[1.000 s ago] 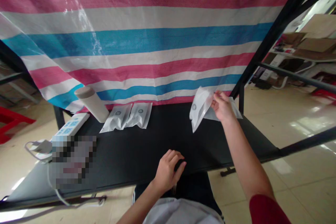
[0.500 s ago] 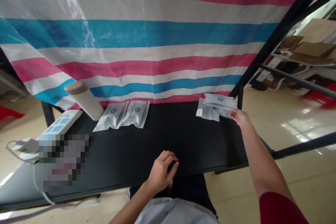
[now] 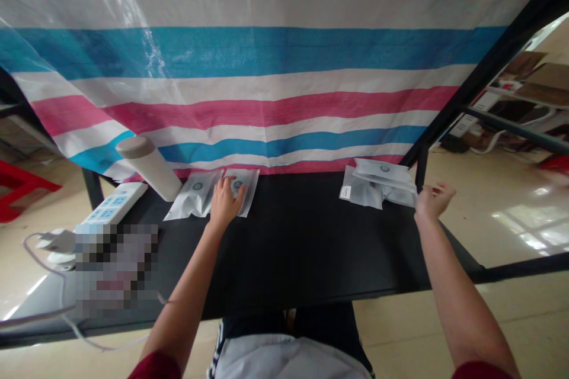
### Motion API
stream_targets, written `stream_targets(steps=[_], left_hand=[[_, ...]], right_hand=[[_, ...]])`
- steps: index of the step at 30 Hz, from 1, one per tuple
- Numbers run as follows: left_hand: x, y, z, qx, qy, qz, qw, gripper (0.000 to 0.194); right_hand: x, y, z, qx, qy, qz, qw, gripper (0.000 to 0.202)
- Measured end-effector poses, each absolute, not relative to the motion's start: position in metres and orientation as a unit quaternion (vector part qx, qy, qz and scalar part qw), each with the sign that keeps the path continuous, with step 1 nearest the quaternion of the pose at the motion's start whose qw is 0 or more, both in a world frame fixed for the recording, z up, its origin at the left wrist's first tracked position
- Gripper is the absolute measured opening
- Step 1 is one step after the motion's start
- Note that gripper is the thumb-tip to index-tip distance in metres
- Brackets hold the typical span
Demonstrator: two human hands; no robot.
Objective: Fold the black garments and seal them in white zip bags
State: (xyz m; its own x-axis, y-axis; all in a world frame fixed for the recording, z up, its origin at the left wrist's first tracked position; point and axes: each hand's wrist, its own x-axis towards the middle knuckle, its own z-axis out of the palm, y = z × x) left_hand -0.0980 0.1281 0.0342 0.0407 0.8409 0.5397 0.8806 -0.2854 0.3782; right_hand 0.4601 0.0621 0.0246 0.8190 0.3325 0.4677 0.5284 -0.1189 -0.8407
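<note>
My left hand (image 3: 226, 201) is over the right one of two frosted plastic pouches at the back left, its thumb and fingers apart. That pouch (image 3: 249, 189) is partly covered by the hand, and whether the fingers press on it I cannot tell. The other pouch (image 3: 192, 195) lies close on its left, with a dark round logo. At the right end of the table, my right hand (image 3: 433, 200) is beside a small pile of similar pouches (image 3: 384, 172). Its fingers point away to the right, loosely apart, holding nothing visible.
A white bottle with a grey cap (image 3: 153, 169) leans behind the left pouches. A power strip (image 3: 118, 201) with a plug and cable lies on the black table (image 3: 302, 249) at left, beside a blurred-out item (image 3: 118, 266). A striped sheet (image 3: 275, 53) hangs behind; black frame bars (image 3: 484, 65) stand right.
My left hand has moved from the table's front edge forward and left onto a pouch. My right hand has let go of the pile and shifted slightly right. The view has shifted a little.
</note>
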Motion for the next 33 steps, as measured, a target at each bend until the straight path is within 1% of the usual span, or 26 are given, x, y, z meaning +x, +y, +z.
stream_targets(steps=[3,7,10,12,14,15,17,19,20,22,26,29,33], left_hand=[[-0.108,0.167,0.029,-0.746,-0.599,-0.29,0.022,0.046],[-0.108,0.208,0.035,-0.778,-0.601,-0.182,-0.011,0.047],[-0.094,0.208,0.038,-0.791,-0.595,-0.14,-0.025,0.045],[-0.077,0.186,0.037,-0.797,-0.591,-0.119,-0.026,0.042],[-0.057,0.147,0.034,-0.802,-0.588,-0.106,-0.022,0.038],[-0.047,0.125,0.032,-0.804,-0.586,-0.1,-0.022,0.037],[-0.03,0.085,0.029,-0.81,-0.58,-0.087,-0.018,0.033],[-0.019,0.058,0.028,-0.816,-0.571,-0.086,-0.017,0.032],[-0.016,0.05,0.028,-0.815,-0.574,-0.082,-0.02,0.03],[-0.013,0.046,0.027,-0.811,-0.58,-0.07,-0.043,0.025],[-0.016,0.051,0.018,-0.808,-0.582,-0.052,-0.078,0.019],[-0.018,0.048,0.01,-0.806,-0.579,-0.086,-0.083,0.026],[-0.022,0.038,0.004,-0.809,-0.552,-0.155,-0.127,0.031]], right_hand=[[0.424,0.062,0.025,-0.698,-0.354,-0.07,0.619,0.036],[0.355,0.068,0.035,-0.645,-0.477,0.027,0.596,0.03],[0.303,0.077,0.037,-0.611,-0.532,0.107,0.576,0.024],[0.272,0.083,0.032,-0.588,-0.564,0.178,0.552,0.024],[0.242,0.086,0.025,-0.559,-0.6,0.28,0.499,0.026],[0.228,0.086,0.021,-0.549,-0.619,0.335,0.451,0.028],[0.202,0.084,0.013,-0.537,-0.659,0.413,0.327,0.03],[0.179,0.079,0.008,-0.527,-0.707,0.413,0.226,0.03],[0.17,0.076,0.006,-0.526,-0.728,0.393,0.195,0.031],[0.158,0.071,0.005,-0.53,-0.757,0.347,0.161,0.032],[0.154,0.062,0.007,-0.537,-0.767,0.323,0.139,0.031],[0.157,0.054,0.01,-0.536,-0.766,0.326,0.144,0.035],[0.154,0.036,0.012,-0.536,-0.773,0.306,0.148,0.036]])
